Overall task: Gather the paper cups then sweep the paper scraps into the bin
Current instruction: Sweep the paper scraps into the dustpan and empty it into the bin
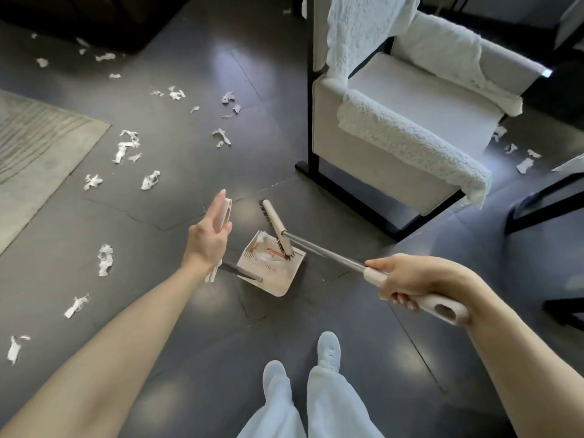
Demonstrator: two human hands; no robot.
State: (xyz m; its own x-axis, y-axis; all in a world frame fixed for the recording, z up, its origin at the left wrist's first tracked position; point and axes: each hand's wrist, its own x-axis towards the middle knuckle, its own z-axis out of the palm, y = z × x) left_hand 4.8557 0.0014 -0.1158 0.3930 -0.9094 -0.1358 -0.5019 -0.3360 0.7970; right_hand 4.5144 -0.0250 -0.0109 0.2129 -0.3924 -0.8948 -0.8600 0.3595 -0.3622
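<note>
Armchair stands beyond-right of the dustpan. Broom head rests in the dustpan, right hand fingers clenched round the broom's handle. Left hand pinches the dustpan's upright handle. Paper scraps: some in the dustpan, most scattered on the floor left of it.

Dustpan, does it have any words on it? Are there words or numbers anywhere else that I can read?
Orange strip inside the dustpan: maybe a label, too blurred to read.
Broom, paper scraps, chair: no words or numbers show.
Nothing in this picture can be read.
</note>
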